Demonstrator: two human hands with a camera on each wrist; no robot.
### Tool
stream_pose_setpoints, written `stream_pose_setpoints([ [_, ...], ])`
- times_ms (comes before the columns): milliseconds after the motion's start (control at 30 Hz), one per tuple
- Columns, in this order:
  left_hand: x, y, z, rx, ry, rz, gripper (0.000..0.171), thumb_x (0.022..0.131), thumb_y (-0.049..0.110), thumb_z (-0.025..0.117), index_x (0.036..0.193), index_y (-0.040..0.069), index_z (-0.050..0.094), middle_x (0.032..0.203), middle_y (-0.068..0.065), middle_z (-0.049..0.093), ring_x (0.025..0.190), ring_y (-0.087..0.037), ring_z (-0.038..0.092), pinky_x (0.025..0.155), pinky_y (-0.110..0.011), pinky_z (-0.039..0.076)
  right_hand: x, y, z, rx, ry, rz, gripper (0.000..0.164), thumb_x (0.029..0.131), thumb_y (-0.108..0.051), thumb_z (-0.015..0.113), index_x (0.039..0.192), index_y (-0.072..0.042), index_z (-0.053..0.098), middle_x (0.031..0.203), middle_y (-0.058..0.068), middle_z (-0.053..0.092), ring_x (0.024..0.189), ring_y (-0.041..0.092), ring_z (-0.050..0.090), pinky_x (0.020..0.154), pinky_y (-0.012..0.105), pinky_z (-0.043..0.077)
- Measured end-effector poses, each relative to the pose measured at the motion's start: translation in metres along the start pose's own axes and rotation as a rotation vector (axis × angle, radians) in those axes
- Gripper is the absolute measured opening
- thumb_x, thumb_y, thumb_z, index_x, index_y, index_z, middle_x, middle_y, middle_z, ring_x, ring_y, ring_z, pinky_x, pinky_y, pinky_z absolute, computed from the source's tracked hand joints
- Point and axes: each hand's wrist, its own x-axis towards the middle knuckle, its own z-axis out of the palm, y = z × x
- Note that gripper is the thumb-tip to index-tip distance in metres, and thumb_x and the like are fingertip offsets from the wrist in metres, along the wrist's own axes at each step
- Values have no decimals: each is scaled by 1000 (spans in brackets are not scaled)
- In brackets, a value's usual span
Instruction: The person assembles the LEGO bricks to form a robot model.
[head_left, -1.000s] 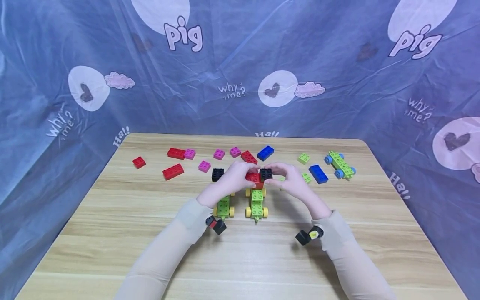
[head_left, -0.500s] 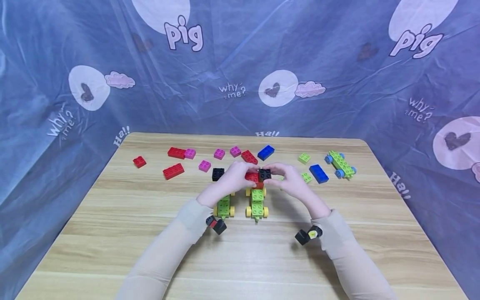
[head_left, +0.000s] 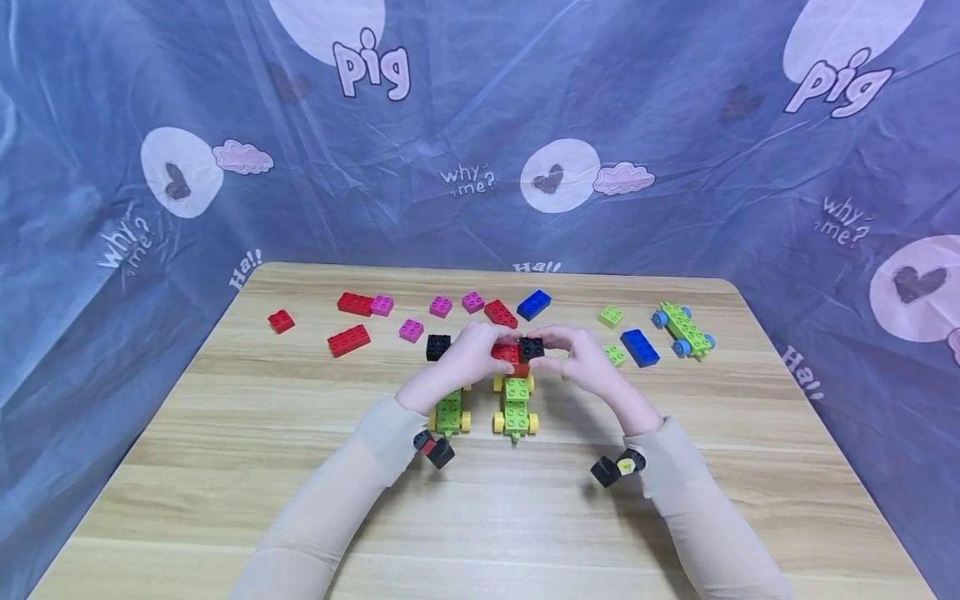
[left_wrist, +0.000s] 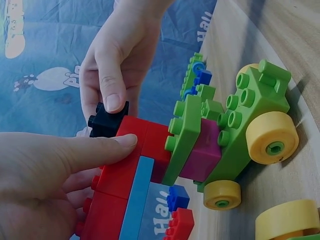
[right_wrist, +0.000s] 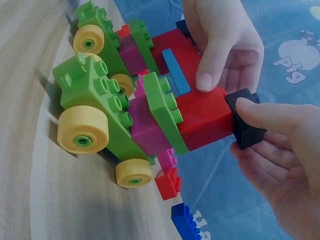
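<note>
At the middle of the table stands a toy car with a lime-green base [head_left: 516, 412] and yellow wheels. A magenta brick [right_wrist: 146, 127] and a green brick [right_wrist: 162, 110] rise from it. Red bricks [right_wrist: 207, 117] top this stack. In the head view my left hand [head_left: 474, 357] grips the red bricks, its thumb across their side in the left wrist view. With thumb and fingers my right hand [head_left: 583, 360] pinches a black brick [right_wrist: 246, 120], held right at the end of the red bricks. A narrow light blue strip [left_wrist: 137, 197] shows along the red.
Just left stands a second yellow-wheeled car [head_left: 448, 412], partly behind my left arm, with a black brick [head_left: 438, 347] beyond it. Red bricks [head_left: 348, 340], pink bricks [head_left: 411, 330] and blue bricks [head_left: 640, 348] lie farther back. A blue-wheeled green car base [head_left: 684, 330] is at right.
The black brick in my right hand has edged very slightly left against the red bricks. Both hands keep their holds, and the head view has shifted a little.
</note>
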Motion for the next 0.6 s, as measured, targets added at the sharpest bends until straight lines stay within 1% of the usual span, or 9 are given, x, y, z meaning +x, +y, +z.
stream_pose_setpoints([
  [267, -1, -1, 1, -25, 21, -2, 55, 82, 12, 77, 132, 4, 57, 126, -9, 65, 118, -22, 59, 101, -35, 47, 1, -3, 0, -7, -4, -5, 41, 81, -13, 76, 118, 1, 64, 117, 19, 66, 109, 36, 63, 98, 53, 47],
  [467, -2, -1, 2, -12, 29, 9, 52, 82, 12, 77, 130, 4, 59, 124, -9, 65, 117, -23, 60, 100, -35, 48, 0, -2, 0, -53, -1, -16, 41, 82, -13, 76, 118, 1, 64, 118, 20, 65, 109, 38, 62, 96, 55, 47],
  [600, -1, -1, 3, -2, 29, 5, 50, 82, 13, 77, 128, 4, 60, 124, -9, 66, 117, -22, 60, 100, -35, 48, 0, -3, 0, -74, -1, -11, 41, 82, -13, 76, 119, 0, 64, 118, 20, 66, 109, 38, 62, 95, 56, 47],
])
